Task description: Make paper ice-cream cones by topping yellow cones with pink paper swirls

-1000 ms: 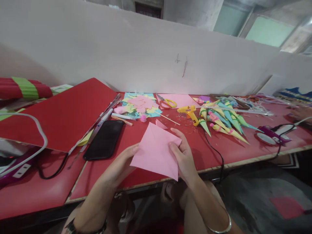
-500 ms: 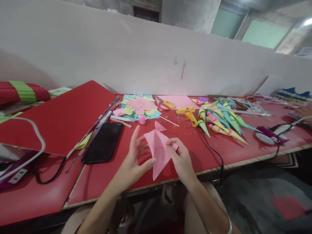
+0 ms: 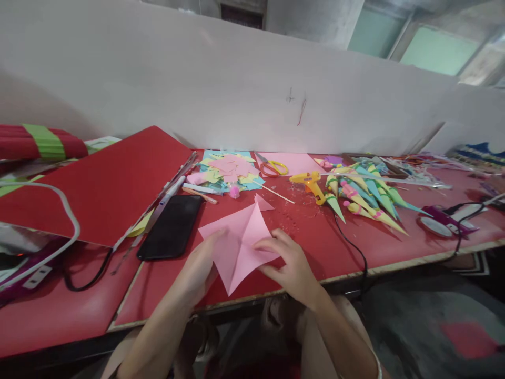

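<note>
A pink sheet of paper (image 3: 239, 247), creased down its middle, is spread between my hands above the red table's front part. My left hand (image 3: 203, 263) holds its left side, thumb on top and the other fingers hidden beneath. On the right side, my right hand (image 3: 290, 263) pinches the paper between thumb and fingers. Just behind the sheet lies a small pink paper triangle (image 3: 264, 203). A black phone (image 3: 170, 227) rests to the left of my left hand.
Behind the sheet are a pile of paper scraps (image 3: 229, 168), scissors (image 3: 274, 167) and a thin stick (image 3: 278, 191). A yellow glue gun (image 3: 310, 184) and several decorated paper cones (image 3: 366, 195) lie to the right. Large red card (image 3: 102, 184) leans at left; a cable (image 3: 355, 250) hangs over the front edge.
The pink sheet, folded narrow before, is now opened out wider to the left. My left hand has closed onto its left side, and my right hand has shifted its hold on it.
</note>
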Tool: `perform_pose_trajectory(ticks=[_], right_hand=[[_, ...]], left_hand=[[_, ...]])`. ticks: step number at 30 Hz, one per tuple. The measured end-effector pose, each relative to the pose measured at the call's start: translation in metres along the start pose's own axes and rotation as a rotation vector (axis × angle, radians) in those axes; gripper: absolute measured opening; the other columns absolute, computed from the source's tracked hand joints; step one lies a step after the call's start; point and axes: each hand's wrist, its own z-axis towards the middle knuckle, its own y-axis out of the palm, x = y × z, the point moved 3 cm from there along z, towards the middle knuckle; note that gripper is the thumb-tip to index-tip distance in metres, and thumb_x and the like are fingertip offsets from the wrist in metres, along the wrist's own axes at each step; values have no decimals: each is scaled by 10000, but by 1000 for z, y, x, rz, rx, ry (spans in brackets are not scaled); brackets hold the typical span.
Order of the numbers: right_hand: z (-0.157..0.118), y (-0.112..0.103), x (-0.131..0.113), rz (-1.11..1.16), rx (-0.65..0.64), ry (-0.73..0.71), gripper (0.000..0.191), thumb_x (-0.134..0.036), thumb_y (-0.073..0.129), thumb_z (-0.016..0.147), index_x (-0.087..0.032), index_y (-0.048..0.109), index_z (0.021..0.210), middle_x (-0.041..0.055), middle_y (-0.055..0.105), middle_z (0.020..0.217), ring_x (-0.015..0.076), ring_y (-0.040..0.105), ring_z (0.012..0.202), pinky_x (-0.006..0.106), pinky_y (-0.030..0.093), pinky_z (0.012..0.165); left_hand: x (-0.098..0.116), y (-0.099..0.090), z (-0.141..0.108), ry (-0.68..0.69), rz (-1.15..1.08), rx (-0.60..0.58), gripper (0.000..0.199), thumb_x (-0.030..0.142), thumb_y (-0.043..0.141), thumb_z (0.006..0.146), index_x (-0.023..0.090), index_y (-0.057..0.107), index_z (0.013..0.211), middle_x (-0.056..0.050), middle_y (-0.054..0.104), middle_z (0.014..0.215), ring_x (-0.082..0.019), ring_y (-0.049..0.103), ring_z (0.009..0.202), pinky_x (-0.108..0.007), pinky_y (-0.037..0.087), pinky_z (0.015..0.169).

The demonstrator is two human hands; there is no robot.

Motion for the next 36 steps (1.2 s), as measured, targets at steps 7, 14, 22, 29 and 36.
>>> perform_pose_trajectory(ticks=[7, 14, 22, 29, 36], right_hand=[[2, 1, 11, 195, 281, 251, 203, -307, 507, 805, -172, 581, 672, -16, 517, 614, 119, 487, 590, 222, 387, 561], [-1, 5, 15, 338, 275, 404, 176, -310, 516, 778, -172, 563, 680, -18, 528, 623, 125, 509, 613, 230, 419, 590], [3, 15, 21, 948, 492, 486, 283, -243, 664, 660, -229, 558, 922, -40, 612, 729, 91, 573, 629, 222, 478, 652], [7, 18, 11, 768, 322, 506, 160, -299, 620, 696, -162, 631, 615, 4, 659, 593, 144, 607, 605, 287, 492, 667], [4, 13, 8, 606, 288, 483, 142, -275, 624, 693, -169, 648, 602, 11, 653, 589, 147, 603, 591, 264, 492, 616]], left_hand=[[1, 6, 0, 13, -56, -315, 386, 477, 582, 672, 149, 621, 872, -88, 697, 807, -222, 650, 698, -285, 524, 544], [11, 12, -7, 393, 491, -104, 212, 373, 576, 698, 171, 638, 721, -32, 701, 752, -217, 620, 814, -308, 483, 769], [7, 13, -4, 369, 396, 14, 224, 336, 576, 695, 148, 621, 581, -21, 684, 617, -168, 615, 620, -251, 482, 630], [5, 18, -4, 393, 458, -85, 206, 315, 581, 696, 152, 648, 589, -15, 694, 599, -167, 622, 588, -244, 482, 603], [11, 14, -3, 517, 574, -157, 170, 296, 579, 687, 156, 661, 637, -19, 706, 663, -184, 629, 654, -253, 484, 638]])
